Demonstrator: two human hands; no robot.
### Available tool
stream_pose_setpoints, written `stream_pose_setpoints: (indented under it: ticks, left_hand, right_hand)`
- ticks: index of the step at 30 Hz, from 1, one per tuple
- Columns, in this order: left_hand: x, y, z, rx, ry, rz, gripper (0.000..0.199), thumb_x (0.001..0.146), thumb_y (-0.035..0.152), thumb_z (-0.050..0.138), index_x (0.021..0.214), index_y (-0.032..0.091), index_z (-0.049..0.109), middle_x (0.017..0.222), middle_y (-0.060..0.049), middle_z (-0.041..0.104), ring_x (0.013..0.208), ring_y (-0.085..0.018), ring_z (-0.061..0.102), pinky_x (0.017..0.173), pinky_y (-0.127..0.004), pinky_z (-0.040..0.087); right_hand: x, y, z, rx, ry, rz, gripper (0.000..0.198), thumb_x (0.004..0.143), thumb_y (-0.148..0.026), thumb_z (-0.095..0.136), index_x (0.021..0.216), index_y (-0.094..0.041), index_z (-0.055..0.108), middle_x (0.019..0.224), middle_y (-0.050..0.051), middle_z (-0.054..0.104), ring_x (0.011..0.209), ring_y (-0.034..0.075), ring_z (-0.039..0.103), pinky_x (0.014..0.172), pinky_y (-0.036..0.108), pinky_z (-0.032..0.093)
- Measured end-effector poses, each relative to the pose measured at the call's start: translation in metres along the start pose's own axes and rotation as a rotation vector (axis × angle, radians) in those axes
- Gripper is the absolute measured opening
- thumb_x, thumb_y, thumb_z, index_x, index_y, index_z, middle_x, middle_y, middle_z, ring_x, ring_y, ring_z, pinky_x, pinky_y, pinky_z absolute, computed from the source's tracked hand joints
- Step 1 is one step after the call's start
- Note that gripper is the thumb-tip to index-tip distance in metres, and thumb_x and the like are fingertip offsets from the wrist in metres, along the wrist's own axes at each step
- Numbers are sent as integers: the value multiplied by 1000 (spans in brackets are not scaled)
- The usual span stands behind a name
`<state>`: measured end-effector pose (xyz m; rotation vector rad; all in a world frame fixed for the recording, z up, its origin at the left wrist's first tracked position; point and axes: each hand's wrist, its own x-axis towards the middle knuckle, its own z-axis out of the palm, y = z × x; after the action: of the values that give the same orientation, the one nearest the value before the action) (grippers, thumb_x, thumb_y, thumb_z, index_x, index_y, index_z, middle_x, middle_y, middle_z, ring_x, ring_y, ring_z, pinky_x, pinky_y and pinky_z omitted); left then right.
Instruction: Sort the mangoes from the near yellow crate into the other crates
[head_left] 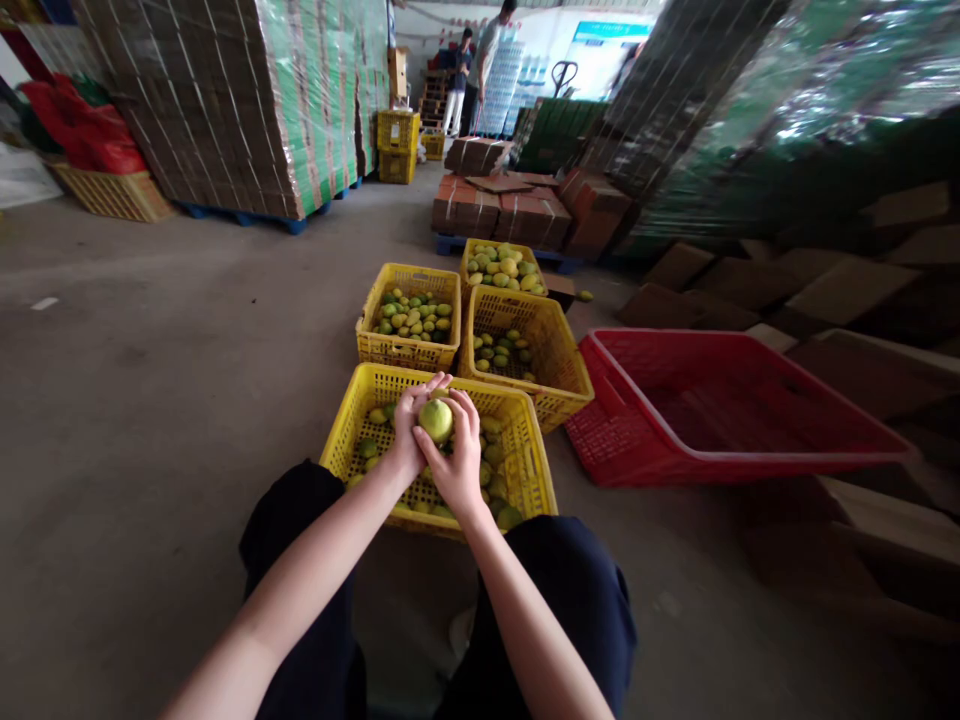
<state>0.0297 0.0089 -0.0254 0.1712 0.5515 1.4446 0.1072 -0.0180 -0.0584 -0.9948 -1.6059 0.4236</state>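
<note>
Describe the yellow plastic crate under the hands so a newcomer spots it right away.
Find the large red plastic basket on the right, then look left to four clustered yellow slotted plastic crates holding green-yellow fruit. You want the crate nearest the camera, in front of the dark-trousered knees. Unlike its neighbours, it has the bare left hand and right hand above it.

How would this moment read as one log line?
left hand: against fruit; right hand: holding fruit; beneath: yellow crate, more fruit inside
</note>
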Motion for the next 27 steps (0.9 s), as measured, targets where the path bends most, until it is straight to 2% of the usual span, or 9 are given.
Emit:
stream_pose_setpoints:
  ticks: [2, 4, 7, 9, 13, 16, 19, 22, 27]
  left_hand:
    - [1, 3, 1, -30, 30, -39, 33, 80, 30, 49, 99, 12, 70, 104, -12, 72, 114, -26, 63, 99, -36, 48]
    - [3, 8, 4, -58, 82, -37, 23, 82, 28, 54, 90, 12, 69, 92, -10, 72, 97, -24, 68, 90, -34, 53]
    - [8, 18, 8, -119, 184, 26, 8, 81, 20, 62, 85, 15, 67, 80, -3, 69, 74, -14, 67, 76, -26, 54]
    - [11, 25, 11, -165, 213, 44, 6, 83, 22, 66, 84, 16, 66, 75, 0, 66, 65, -10, 63, 68, -23, 53]
    - [10, 32, 12, -218, 171, 50, 14, 85, 24, 67, 74, 16, 63, 68, 1, 64, 61, -9, 62, 71, -24, 54]
    - [7, 30, 12, -186, 139, 17, 14, 79, 21, 69, 68, 16, 61, 65, 2, 64, 60, -10, 61, 69, -25, 54]
    - [4, 25, 14, -142, 135, 30, 11, 76, 20, 63, 66, 15, 62, 62, 0, 62, 58, -11, 60, 64, -24, 51]
    - [4, 21, 16, -140, 173, 113, 10, 74, 19, 56, 65, 16, 61, 64, -1, 62, 60, -12, 60, 70, -26, 51]
    - [5, 16, 15, -124, 236, 180, 5, 71, 22, 61, 71, 18, 60, 70, 1, 63, 65, -13, 60, 72, -27, 48]
  right_hand:
    - [1, -4, -3, 41, 0, -55, 47, 83, -35, 70, 128, -28, 56, 129, 11, 54, 129, 30, 50, 109, 56, 41]
    - [3, -5, -8, 94, 13, -44, 49, 83, -33, 72, 130, -30, 56, 124, 9, 56, 122, 29, 55, 105, 51, 47]
    - [6, -1, -17, 185, 17, 56, 50, 80, -32, 75, 127, -30, 59, 119, 8, 60, 113, 26, 59, 96, 46, 52]
    - [10, 5, -22, 280, 16, 138, 52, 75, -33, 79, 123, -30, 60, 116, 7, 63, 110, 25, 61, 93, 43, 54]
    - [18, 11, -28, 497, 40, 292, 50, 66, -34, 86, 109, -27, 61, 105, 3, 68, 99, 21, 66, 90, 40, 55]
    - [20, 8, -28, 567, 4, 340, 44, 66, -32, 86, 101, -25, 61, 104, 3, 69, 100, 21, 66, 94, 40, 54]
    - [19, 6, -24, 554, 35, 347, 45, 66, -31, 86, 103, -25, 60, 106, 4, 68, 105, 22, 65, 96, 42, 53]
    - [18, 8, -19, 506, 88, 344, 48, 65, -32, 86, 105, -24, 60, 105, 5, 68, 105, 23, 65, 96, 44, 52]
    - [18, 9, -15, 483, 91, 359, 49, 70, -36, 83, 111, -23, 60, 110, 7, 68, 106, 24, 65, 98, 47, 52]
